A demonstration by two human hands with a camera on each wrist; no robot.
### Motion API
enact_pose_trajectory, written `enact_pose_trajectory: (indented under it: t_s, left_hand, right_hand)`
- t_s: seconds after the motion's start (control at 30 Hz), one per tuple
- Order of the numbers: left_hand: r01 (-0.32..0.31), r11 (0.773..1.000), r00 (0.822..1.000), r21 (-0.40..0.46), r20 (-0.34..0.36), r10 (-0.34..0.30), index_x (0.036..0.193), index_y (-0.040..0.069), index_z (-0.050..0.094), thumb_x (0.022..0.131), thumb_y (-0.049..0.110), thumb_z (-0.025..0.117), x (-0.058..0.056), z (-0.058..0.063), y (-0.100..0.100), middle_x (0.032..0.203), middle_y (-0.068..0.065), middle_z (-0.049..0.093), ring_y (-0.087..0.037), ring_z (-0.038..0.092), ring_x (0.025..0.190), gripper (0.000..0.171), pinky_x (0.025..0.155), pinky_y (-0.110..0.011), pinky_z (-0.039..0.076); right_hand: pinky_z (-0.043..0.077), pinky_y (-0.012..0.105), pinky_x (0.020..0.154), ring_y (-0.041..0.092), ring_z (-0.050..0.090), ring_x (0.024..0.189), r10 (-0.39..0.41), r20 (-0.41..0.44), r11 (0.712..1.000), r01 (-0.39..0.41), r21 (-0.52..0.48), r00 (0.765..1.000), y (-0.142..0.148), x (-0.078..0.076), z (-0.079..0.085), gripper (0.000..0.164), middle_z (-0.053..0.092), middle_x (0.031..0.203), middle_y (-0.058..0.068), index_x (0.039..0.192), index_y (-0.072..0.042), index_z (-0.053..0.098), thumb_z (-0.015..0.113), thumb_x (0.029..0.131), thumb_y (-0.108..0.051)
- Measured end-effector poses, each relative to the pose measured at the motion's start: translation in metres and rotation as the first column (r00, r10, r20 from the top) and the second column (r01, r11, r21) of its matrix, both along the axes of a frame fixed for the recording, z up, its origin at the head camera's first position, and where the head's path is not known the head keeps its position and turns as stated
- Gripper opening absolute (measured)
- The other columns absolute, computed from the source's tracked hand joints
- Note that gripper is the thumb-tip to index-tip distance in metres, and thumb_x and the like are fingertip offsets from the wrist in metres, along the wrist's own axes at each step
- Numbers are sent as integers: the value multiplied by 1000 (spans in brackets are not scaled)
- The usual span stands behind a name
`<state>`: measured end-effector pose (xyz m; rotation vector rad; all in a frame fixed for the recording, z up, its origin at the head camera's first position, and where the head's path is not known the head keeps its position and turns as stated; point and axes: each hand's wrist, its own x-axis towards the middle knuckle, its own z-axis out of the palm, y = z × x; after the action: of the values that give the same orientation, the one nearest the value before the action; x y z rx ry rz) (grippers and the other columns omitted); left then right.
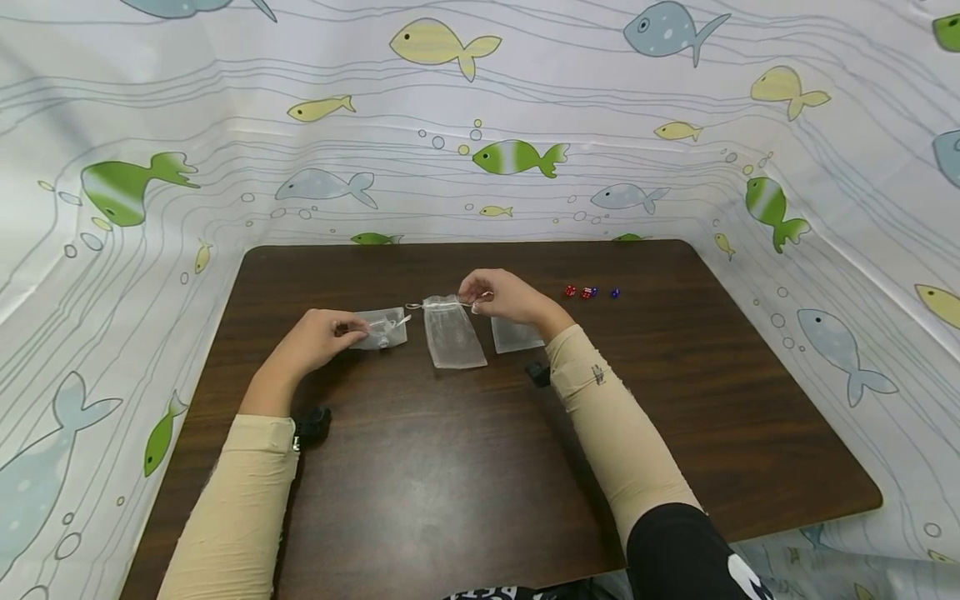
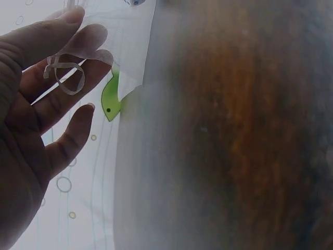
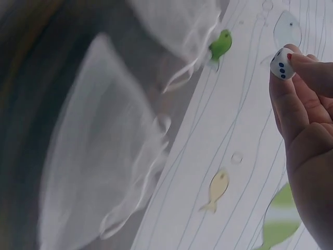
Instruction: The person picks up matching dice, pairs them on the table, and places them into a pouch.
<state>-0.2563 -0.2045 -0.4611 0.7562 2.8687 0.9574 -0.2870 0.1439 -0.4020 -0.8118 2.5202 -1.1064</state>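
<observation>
My left hand (image 1: pixel 318 337) pinches a white sheer drawstring bag (image 1: pixel 393 332) by its mouth between thumb and fingers. A small white die (image 1: pixel 384 342) shows at this bag, and its edge shows at the top of the left wrist view. Fingertips appear through the sheer cloth, with a ribbon loop (image 2: pixel 73 86) hanging beside them. Between thumb and fingers, my right hand (image 1: pixel 508 297) holds a white die (image 3: pixel 282 64) with blue dots. It is above the mouth end of a second sheer bag (image 1: pixel 455 340), lying flat. A third sheer bag (image 1: pixel 517 337) lies partly hidden under the right wrist.
Red dice (image 1: pixel 570 291) and blue dice (image 1: pixel 615 293) lie on the brown table (image 1: pixel 435 467) at the back right. A curtain with printed fish (image 1: pixel 517 157) surrounds the back and sides. Each wrist wears a dark camera (image 1: pixel 311 426).
</observation>
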Motion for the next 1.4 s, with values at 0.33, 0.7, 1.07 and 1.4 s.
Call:
enact_pose_trajectory:
  t_s: [0.33,0.7,1.07,1.4]
  left_hand:
    - [7,1000,1000,-1,-2,-7,109,5,77,97,13,71,-1,0,0,101,-12,75,-25,67,88,15,81,-48,54]
    - [41,999,999,29,-25,-40,108,3,77,96,11,71,-4,2,1,101,-13,76,-29,70,92,15,82,-50,55]
    - [52,997,999,49,-5,-52,107,2,77,97,8,70,-3,3,2,103,-13,75,-30,70,94,14,83,-50,56]
    - [48,998,999,51,-5,-48,106,2,78,96,7,71,-3,3,0,102,-13,76,-30,70,94,13,83,-50,56]
  right_hand:
    - [50,24,93,20,62,106,103,-23,995,-102,18,994,-63,-5,9,28,66,116,14,120,1,61,63,94,12]
    - [48,19,94,26,62,115,173,-94,985,-172,21,980,-108,-5,17,26,65,118,10,123,0,60,62,97,6]
    - [48,18,94,19,62,113,164,-95,987,-163,17,982,-130,-1,10,28,65,119,10,124,0,60,63,97,5]
    - [48,18,95,19,62,115,149,-87,989,-149,8,985,-137,-4,1,28,65,119,10,124,-2,60,63,97,6]
